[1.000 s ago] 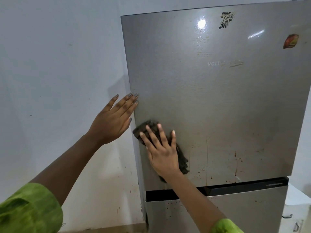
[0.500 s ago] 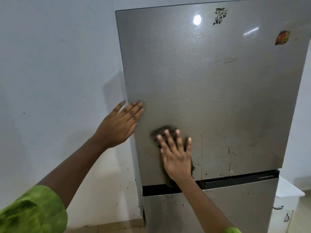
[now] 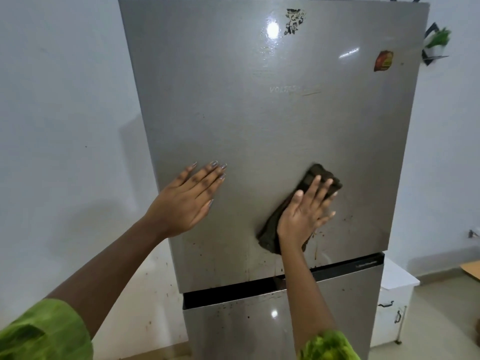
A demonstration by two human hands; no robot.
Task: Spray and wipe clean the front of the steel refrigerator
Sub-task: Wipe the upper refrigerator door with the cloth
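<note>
A white wall [image 3: 65, 100] is filling the frame behind the steel refrigerator [image 3: 259, 126], which is standing upright in front of me with its tall upper door [image 3: 207, 74] taking up most of the view. A dark recessed band [image 3: 233, 292] is separating that door from the lower door [image 3: 233, 331]. A low white cabinet [image 3: 397, 279] is sitting just beside the refrigerator on the right. My green sleeves [image 3: 44, 331] are showing at the bottom edge as both arms are reaching forward. My left grip [image 3: 187, 201] is lying wide and flat, holding nothing, with its fingers straight against the lower left part of the upper door. My right grip [image 3: 304, 214] is likewise spread wide, with its fingers straight, and it is pressing a dark cloth [image 3: 318, 175] flat against the lower right part of the same door. The cloth is sticking out above my fingertips and below my wrist. A small wall planter [image 3: 437, 41] with green leaves is hanging beyond the refrigerator's top right corner. A red-orange sticker [image 3: 383, 61] and a worn black sticker [image 3: 294, 22] are clinging near the top of the door, faint brand lettering [image 3: 283, 89] is running across its middle, and brown drips and specks [image 3: 315, 253] are marking the steel just below the cloth.
</note>
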